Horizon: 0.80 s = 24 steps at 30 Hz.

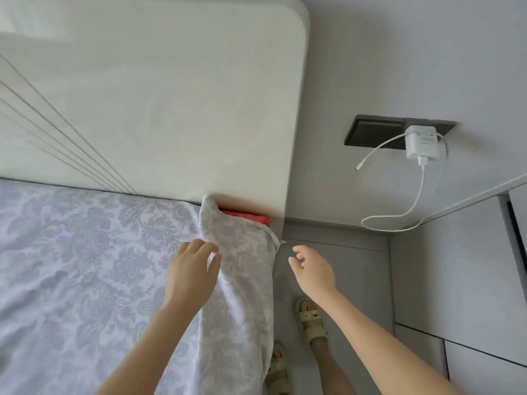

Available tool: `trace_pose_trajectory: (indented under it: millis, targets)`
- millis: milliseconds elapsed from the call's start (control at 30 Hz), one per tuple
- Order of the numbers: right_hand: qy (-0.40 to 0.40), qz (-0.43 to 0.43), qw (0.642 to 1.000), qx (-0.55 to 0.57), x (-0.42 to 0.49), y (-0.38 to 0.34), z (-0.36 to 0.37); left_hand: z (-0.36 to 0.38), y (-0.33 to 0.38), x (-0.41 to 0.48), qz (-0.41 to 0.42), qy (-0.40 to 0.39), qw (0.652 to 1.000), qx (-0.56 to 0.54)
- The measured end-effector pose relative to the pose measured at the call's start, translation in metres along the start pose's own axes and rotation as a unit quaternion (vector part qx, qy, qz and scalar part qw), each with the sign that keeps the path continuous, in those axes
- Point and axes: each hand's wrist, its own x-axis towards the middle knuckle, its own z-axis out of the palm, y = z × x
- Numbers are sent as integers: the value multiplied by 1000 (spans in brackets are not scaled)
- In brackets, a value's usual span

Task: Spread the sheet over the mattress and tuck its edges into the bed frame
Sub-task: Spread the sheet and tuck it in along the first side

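Note:
A pale sheet with a grey floral print covers the mattress and hangs over its right side near the headboard. At the top right corner the sheet is bunched, and a red strip of mattress shows beside the cream headboard. My left hand lies on the sheet at the mattress edge, fingers pressing the fold. My right hand hovers over the floor just right of the hanging sheet, fingers apart and holding nothing.
A white charger sits in a dark wall socket, its cable looping down the wall. My sandalled feet stand on the grey floor beside the bed. White cabinet fronts stand at the right.

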Motion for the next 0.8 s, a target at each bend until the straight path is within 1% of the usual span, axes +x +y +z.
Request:
trace_pose_trajectory:
  millis: [67,133,267,333,400,500,633,667,733,800]
  targets:
    - [-6,17,1000,6,39,6,17,16,-2,28,66,44,996,47]
    - [-31,17,999,-3,76,9,36,30,-4,58,82,48,991,91]
    - [-135,29,990,14,127,17,73,60,-10,99,97,-26,981,164]
    - [-159,37,985,49,131,23,79,73,-7,108,129,-73,971,187]
    - [-139,23,987,82,121,33,74,84,-2,113,159,-85,962,205]
    - [-75,-61,995,40,88,47,43,92,12,118,172,-108,956,210]
    - [-18,-106,994,37,40,50,-14,96,35,126,175,-176,944,218]
    - [8,-119,992,34,28,51,-30,96,42,127,179,-170,949,196]
    - [75,-140,987,19,9,57,-61,94,55,125,212,-136,962,107]
    - [127,-131,983,-8,2,65,-80,90,68,124,241,-97,965,37]
